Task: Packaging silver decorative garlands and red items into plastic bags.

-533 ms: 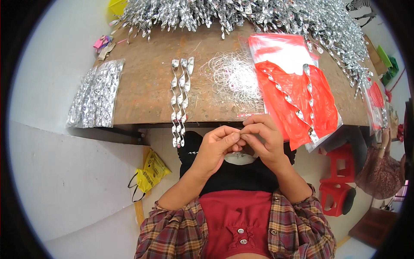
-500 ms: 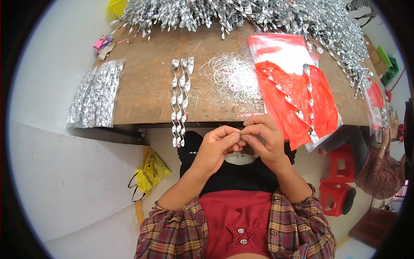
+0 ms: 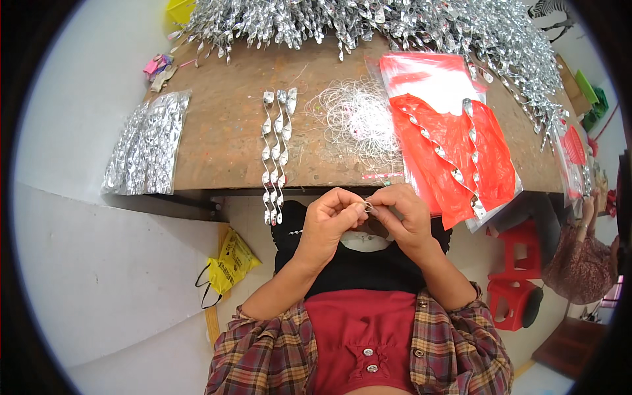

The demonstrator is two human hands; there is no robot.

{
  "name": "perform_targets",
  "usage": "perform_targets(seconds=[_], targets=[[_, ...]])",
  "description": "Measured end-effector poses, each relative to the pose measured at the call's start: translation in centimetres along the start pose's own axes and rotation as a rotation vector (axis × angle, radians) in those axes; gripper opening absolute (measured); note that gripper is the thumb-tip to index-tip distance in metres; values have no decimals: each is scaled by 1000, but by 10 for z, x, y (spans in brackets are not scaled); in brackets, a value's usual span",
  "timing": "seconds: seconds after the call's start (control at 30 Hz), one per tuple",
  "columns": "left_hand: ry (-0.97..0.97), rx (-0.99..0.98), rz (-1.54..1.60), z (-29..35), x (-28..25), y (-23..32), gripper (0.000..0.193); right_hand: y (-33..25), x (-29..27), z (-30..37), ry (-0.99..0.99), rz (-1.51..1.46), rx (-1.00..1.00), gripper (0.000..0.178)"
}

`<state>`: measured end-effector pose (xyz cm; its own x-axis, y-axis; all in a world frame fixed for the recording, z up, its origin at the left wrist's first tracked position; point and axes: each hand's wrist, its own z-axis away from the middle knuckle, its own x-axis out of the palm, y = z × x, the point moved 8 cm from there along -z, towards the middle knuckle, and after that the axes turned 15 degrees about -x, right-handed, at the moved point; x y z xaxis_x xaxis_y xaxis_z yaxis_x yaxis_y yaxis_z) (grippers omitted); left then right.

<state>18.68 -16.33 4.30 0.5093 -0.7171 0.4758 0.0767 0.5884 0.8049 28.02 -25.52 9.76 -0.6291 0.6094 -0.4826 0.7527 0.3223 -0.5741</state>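
My left hand (image 3: 331, 220) and my right hand (image 3: 407, 217) meet just off the table's near edge, over my lap. Thumb and forefinger of each are pinched together. Between the fingertips a thin pale string (image 3: 370, 207) shows as a small loop; its ends are hidden. A tangled heap of white string (image 3: 362, 122) lies on the table beyond my hands. To its left, several silver twisted strips (image 3: 275, 155) hang partly over the edge. More such strips (image 3: 474, 151) rest on a red plastic bag (image 3: 454, 155) at the right.
Along the table's (image 3: 230, 112) back rises a big mound of silver twisted strips (image 3: 368, 26). A clear packet of strips (image 3: 148, 141) lies at the left edge. A yellow bag (image 3: 232, 263) sits below. Red stools (image 3: 513, 303) and another person (image 3: 579, 263) are at the right.
My fingertips have drawn slightly apart, and a small loop of string now shows between them. My right hand has shifted a little downward. The things on the table have stayed put.
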Motion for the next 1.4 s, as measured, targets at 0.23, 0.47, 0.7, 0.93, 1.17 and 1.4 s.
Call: perform_targets(seconds=[0.23,0.47,0.7,0.93,1.17,1.4], targets=[[10,-9,-11,-1,1,-1,7,21,-6,6,98,-315,222,11],[65,69,-170,4,8,4,8,13,-5,-5,-15,-283,114,9],[55,84,-145,4,5,3,9,-21,-12,-12,50,184,-189,15],[-52,-129,189,-3,4,-13,11,-31,-13,-13,58,306,-333,19],[-99,-99,180,0,4,-10,7,-8,-12,-3,92,55,-96,15],[-97,-67,150,1,6,-7,7,-8,-6,-2,40,108,-95,14]])
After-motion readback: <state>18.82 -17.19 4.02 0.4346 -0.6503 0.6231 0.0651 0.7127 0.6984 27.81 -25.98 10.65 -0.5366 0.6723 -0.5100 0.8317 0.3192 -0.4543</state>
